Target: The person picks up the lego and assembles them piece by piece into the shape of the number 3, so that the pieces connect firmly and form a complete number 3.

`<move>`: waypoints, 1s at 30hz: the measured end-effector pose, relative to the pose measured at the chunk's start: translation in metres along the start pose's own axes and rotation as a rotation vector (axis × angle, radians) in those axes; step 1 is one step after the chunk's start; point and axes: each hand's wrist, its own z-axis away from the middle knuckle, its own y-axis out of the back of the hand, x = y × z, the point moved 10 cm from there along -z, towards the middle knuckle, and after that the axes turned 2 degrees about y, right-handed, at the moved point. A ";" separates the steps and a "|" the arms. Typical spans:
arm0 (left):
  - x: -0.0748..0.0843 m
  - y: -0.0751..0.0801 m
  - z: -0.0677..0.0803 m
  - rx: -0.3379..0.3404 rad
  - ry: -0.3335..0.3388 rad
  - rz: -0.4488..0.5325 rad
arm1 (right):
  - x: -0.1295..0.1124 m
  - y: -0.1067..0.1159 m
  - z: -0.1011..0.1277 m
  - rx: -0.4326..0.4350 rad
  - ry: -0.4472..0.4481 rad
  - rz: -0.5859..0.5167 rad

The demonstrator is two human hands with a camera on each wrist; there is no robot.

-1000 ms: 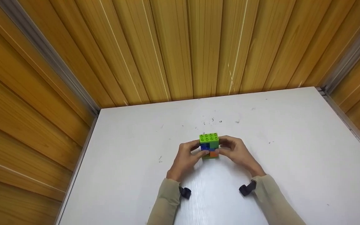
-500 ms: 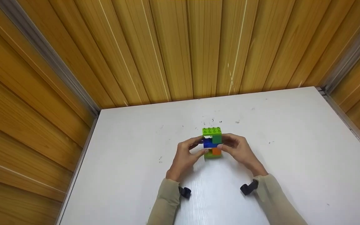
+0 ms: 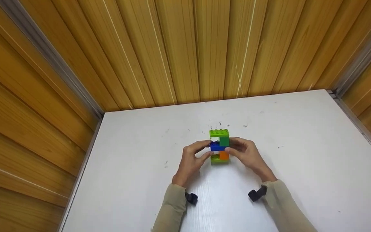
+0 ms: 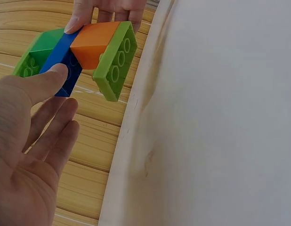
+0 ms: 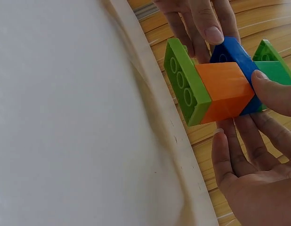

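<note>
A stack of toy building blocks (image 3: 217, 147) is held up between both hands in the head view. From the top it runs lime green, dark green, blue, orange and lime green, with the dark green and orange blocks (image 5: 225, 89) set at the right end, leaving gaps on the left. My left hand (image 3: 190, 161) pinches the left end of the blue block (image 4: 72, 80), thumb on its near side and fingers behind. My right hand (image 3: 245, 154) grips the stack's right side, its thumb against the blue block; its other fingertips are hidden behind in the head view.
The white table (image 3: 140, 145) beneath has scattered dark marks. Wood-patterned panels (image 3: 179, 58) rise behind it and at both sides, with grey metal strips at the corners. A black wrist camera (image 3: 192, 198) sits at each light sleeve cuff.
The stack has tilted so its front faces the head camera more, opening the left gaps to view. It has shifted slightly up and right with the right hand; the left thumb has slid slightly.
</note>
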 end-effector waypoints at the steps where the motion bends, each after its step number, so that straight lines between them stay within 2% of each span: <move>1: 0.000 0.000 0.000 0.002 0.001 -0.002 | 0.000 0.000 0.000 0.001 -0.003 -0.001; 8: -0.003 0.001 -0.001 0.008 0.036 -0.010 | 0.000 -0.001 0.000 0.012 0.003 -0.023; 16: -0.011 0.000 0.000 0.032 0.091 -0.028 | -0.003 -0.007 0.000 -0.029 0.024 -0.080; 23: -0.021 -0.003 0.001 0.026 0.172 -0.091 | 0.003 -0.008 -0.001 -0.008 0.009 0.030; 30: -0.026 -0.003 0.001 0.037 0.223 -0.054 | 0.008 -0.011 0.000 -0.016 -0.014 0.077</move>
